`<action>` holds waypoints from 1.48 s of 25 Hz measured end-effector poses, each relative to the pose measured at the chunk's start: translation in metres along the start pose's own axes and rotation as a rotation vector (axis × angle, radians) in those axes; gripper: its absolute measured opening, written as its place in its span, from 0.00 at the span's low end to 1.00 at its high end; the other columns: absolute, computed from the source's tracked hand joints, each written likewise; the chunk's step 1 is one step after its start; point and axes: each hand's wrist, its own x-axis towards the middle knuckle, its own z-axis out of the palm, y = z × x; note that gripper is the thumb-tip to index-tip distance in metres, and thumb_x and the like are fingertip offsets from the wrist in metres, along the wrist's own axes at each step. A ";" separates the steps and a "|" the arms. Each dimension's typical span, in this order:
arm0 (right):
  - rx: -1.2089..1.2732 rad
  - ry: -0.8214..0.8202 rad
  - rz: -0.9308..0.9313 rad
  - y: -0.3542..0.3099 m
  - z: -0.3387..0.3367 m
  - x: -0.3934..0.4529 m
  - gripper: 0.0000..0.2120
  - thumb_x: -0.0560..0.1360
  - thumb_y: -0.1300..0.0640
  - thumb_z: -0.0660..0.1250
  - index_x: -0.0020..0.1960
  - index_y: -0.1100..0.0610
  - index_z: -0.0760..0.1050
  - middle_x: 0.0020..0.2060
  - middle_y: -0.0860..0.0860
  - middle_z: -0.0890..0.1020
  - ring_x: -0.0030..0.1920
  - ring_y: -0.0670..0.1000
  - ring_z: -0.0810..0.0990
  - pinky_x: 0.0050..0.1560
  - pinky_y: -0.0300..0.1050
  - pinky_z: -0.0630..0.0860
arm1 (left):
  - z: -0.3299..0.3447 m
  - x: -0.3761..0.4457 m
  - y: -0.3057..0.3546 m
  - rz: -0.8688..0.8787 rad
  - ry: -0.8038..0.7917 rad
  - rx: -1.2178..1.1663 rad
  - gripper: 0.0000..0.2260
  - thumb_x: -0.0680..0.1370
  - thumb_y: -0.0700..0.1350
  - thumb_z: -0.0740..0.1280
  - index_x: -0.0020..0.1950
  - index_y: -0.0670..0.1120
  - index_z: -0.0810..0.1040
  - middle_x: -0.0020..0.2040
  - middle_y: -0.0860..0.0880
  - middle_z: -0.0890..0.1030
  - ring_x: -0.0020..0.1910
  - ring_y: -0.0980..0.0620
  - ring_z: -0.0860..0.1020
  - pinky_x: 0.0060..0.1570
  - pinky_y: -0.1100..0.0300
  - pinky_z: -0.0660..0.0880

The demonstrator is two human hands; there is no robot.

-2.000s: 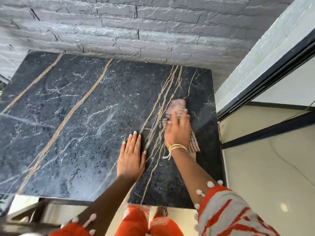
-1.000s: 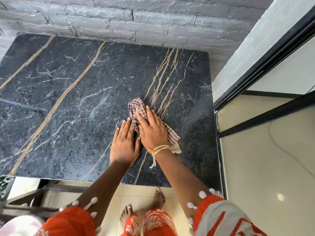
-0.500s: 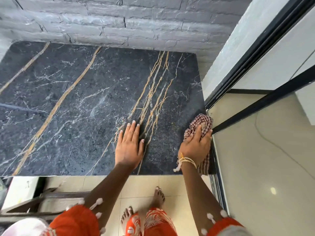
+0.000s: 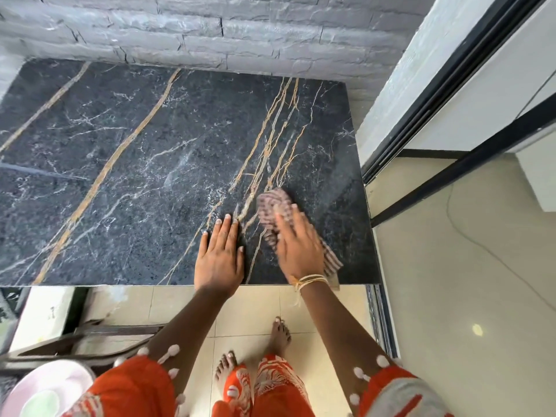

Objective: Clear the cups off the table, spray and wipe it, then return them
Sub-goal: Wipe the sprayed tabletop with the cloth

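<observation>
Your right hand (image 4: 296,243) presses flat, fingers straight, on the cloth (image 4: 275,206) near the table's (image 4: 135,164) right edge; your left hand (image 4: 219,257) lies flat just beside it.

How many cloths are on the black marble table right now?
1. A checked red-and-white cloth lies near the black marble table's front right corner, pressed flat under the right hand. The left hand rests beside it. No others show.

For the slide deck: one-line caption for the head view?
Right hand wipes the dark marble table with a checked cloth while the left hand rests flat beside it.
</observation>
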 end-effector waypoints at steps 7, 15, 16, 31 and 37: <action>0.020 0.197 0.551 0.083 -0.014 -0.045 0.27 0.77 0.52 0.53 0.76 0.52 0.60 0.75 0.60 0.60 0.73 0.63 0.63 0.69 0.62 0.66 | -0.001 -0.001 0.000 0.002 -0.019 0.024 0.27 0.81 0.54 0.39 0.79 0.46 0.45 0.80 0.49 0.45 0.78 0.51 0.44 0.77 0.49 0.47; 0.030 0.029 0.151 -0.044 0.015 -0.035 0.26 0.77 0.51 0.52 0.75 0.51 0.60 0.76 0.58 0.57 0.74 0.62 0.60 0.72 0.60 0.62 | 0.000 0.000 -0.002 0.015 -0.007 -0.011 0.28 0.80 0.52 0.41 0.79 0.45 0.48 0.79 0.49 0.48 0.79 0.50 0.47 0.77 0.49 0.46; 0.035 -0.011 0.035 -0.055 0.017 -0.039 0.26 0.77 0.52 0.52 0.75 0.50 0.60 0.76 0.58 0.58 0.74 0.61 0.61 0.73 0.59 0.62 | 0.000 -0.001 -0.003 0.022 -0.017 -0.007 0.29 0.79 0.52 0.41 0.79 0.44 0.47 0.79 0.48 0.47 0.78 0.50 0.46 0.77 0.49 0.46; 0.059 0.181 0.656 0.034 -0.011 -0.019 0.27 0.78 0.56 0.57 0.76 0.53 0.59 0.77 0.60 0.54 0.75 0.64 0.58 0.72 0.59 0.61 | -0.005 -0.002 -0.004 0.028 -0.010 -0.057 0.26 0.82 0.52 0.41 0.79 0.47 0.42 0.79 0.49 0.44 0.78 0.51 0.43 0.77 0.51 0.44; 0.043 0.035 0.133 -0.068 0.017 -0.020 0.25 0.77 0.54 0.56 0.74 0.51 0.63 0.76 0.59 0.58 0.73 0.64 0.62 0.73 0.58 0.60 | -0.004 -0.008 -0.008 0.007 0.019 -0.148 0.27 0.80 0.48 0.44 0.78 0.39 0.50 0.79 0.43 0.49 0.78 0.47 0.50 0.76 0.56 0.46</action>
